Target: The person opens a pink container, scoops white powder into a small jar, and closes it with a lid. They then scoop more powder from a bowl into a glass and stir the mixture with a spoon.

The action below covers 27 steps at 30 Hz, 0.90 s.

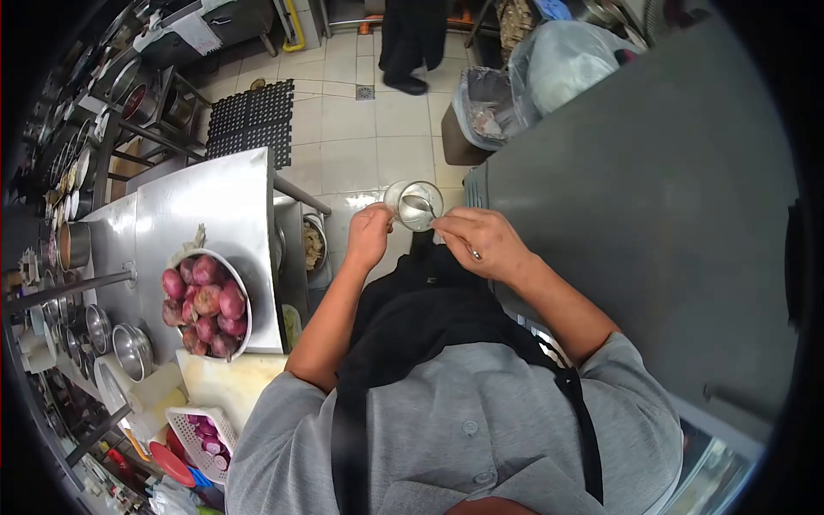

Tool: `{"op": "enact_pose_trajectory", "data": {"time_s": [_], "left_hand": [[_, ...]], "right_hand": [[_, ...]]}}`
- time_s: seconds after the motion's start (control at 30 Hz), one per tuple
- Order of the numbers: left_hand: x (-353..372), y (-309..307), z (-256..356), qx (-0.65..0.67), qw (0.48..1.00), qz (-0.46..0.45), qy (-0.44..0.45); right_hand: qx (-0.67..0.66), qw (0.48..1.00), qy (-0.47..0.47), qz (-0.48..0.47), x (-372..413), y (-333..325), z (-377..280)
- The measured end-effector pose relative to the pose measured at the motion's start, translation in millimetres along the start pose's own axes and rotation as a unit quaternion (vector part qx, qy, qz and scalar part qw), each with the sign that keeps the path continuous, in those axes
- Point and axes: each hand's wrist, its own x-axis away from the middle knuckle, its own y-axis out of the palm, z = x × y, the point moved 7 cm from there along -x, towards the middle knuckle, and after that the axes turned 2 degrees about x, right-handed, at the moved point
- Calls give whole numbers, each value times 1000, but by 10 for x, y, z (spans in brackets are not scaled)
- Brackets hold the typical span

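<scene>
My left hand holds a small steel cup by its side, out in front of my chest over the tiled floor. My right hand is closed on a metal spoon whose bowl rests inside the cup; a bit of the handle shows under my fingers. The cup holds something pale that I cannot make out. I wear a grey shirt and a black apron.
To my left, a steel table carries a white bowl of red onions. A white basket with onion pieces sits lower left. A large grey cabinet fills the right. A lined bin, a black mat and a standing person lie ahead.
</scene>
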Motion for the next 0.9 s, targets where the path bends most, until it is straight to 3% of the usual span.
{"op": "enact_pose_trajectory", "data": {"time_s": [0.17,0.23,0.27,0.33,0.4,0.47,0.5,0.53,0.6,0.67,0.73,0.77,0.8,0.87,0.9], "left_hand": [[-675,-147,218,-48,998,30,19],[-1011,-203,348,-47,996,69,16],[-1172,-251,331,-8,995,99,-19],[-1454,-340,442,31,988,143,-40],[-1696,-387,626,63,984,165,-19],[-1897,-446,798,84,976,198,-29],[-1979,-460,945,50,980,191,26],[-2063,-491,1085,14,979,187,83],[-2227,-705,1052,38,969,228,86],[-2370,-943,1034,64,957,268,88],[-2522,-1222,920,69,947,314,-5],[-2597,-1380,930,76,942,327,-2],[-2667,-1545,929,83,941,327,-1],[-2830,-1868,922,100,939,329,0],[-2910,-2034,933,99,943,318,0]], "right_hand": [[-55,997,-46,-14,-679,168,594],[-188,981,51,23,-1007,106,985],[-193,980,38,22,-1196,40,1065],[-260,959,111,-5,-1606,-5,1296],[-306,948,80,32,-2031,-123,1471],[-371,905,202,-62,-2335,-80,1723],[-425,865,257,-65,-2448,4,1842],[-422,869,247,-81,-2633,27,1865],[-538,749,382,-63,-2893,195,2009],[-544,746,372,-99,-3194,313,1992],[-408,877,168,-192,-3599,296,1757],[-226,954,-93,-175,-3851,125,1508],[-224,952,-100,-185,-4059,99,1460],[-93,919,-346,-164,-4372,-42,1045],[-110,905,-374,-171,-4547,7,1006]]}}
